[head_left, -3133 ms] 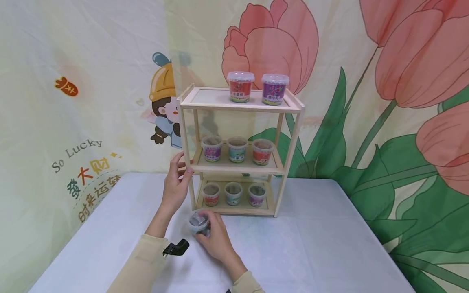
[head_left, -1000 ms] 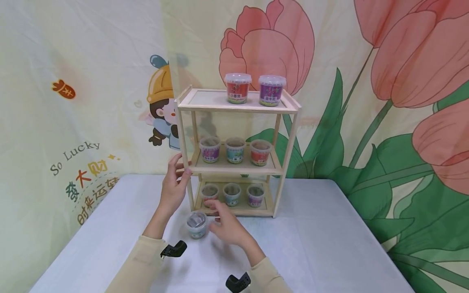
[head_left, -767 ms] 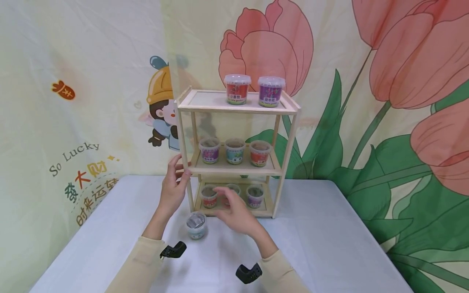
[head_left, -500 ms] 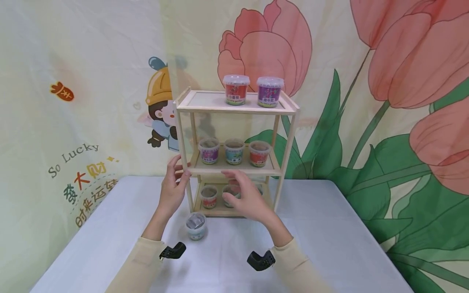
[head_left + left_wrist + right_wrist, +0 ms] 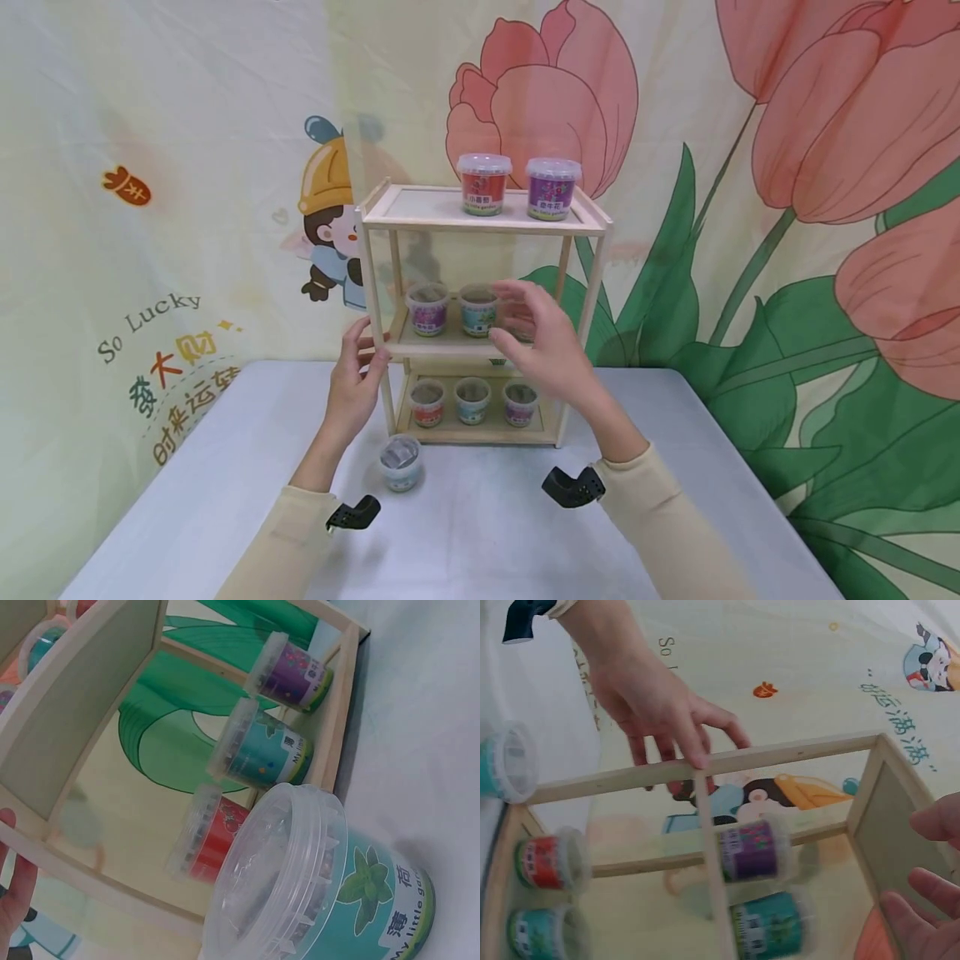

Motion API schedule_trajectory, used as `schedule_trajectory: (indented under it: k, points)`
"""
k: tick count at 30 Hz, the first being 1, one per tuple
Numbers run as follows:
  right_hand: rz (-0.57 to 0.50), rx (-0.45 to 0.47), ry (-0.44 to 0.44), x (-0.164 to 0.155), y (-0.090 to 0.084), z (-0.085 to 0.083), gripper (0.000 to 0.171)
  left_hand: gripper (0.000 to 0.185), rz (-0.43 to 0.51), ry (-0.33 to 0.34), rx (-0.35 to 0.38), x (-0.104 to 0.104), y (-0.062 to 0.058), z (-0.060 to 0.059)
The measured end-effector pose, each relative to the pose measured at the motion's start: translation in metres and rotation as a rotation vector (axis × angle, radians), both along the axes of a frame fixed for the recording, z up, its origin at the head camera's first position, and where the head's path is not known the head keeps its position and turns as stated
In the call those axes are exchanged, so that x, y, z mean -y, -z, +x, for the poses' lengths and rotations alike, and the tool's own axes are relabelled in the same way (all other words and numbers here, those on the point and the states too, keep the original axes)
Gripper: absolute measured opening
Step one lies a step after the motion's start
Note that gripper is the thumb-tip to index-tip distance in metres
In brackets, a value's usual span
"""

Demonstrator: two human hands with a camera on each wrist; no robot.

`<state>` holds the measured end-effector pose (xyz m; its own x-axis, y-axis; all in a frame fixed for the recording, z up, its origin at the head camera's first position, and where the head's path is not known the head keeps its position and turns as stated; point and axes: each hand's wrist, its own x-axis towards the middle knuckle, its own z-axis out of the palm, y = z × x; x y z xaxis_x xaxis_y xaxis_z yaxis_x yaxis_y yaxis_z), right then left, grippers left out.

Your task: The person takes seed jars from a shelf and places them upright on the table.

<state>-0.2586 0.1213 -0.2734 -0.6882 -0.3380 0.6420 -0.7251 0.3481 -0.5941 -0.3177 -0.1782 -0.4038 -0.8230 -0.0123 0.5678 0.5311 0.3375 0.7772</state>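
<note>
L hand (image 5: 351, 379) pinches wooden rack (image 5: 420, 202) at L post (image 5: 370, 283); R hand (image 5: 547, 342), loosely spread, nr part-hidden cup (image 5: 517, 317), R end of rack's mid shelf (image 5: 450, 350); lidded teal cup (image 5: 401, 467) on surface (image 5: 480, 517), rack's front-L.

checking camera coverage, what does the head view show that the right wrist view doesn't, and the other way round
Only head: the top tier's red cup and purple cup, plus the bottom purple cup.

Only right wrist: the green lettering and eared cartoon on the backdrop.

Both: the shelf, the left hand on it, the right hand, the middle teal cup and the table cup.
</note>
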Motion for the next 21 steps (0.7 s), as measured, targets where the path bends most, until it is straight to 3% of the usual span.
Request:
schedule_trajectory:
  k: [11, 15, 21]
  points:
    - [-0.066, -0.181, 0.001, -0.006, -0.068, 0.002, 0.048, 0.058, 0.004, 0.009, -0.009, 0.000, 0.001, -0.001]
    - [-0.030, -0.197, 0.041, -0.006, -0.092, -0.006, 0.048, 0.058, 0.014, 0.018, -0.004, 0.001, 0.001, -0.002]
    - [0.077, -0.152, 0.175, -0.001, -0.116, -0.019, 0.048, 0.058, 0.016, 0.019, -0.005, 0.000, 0.001, -0.002]
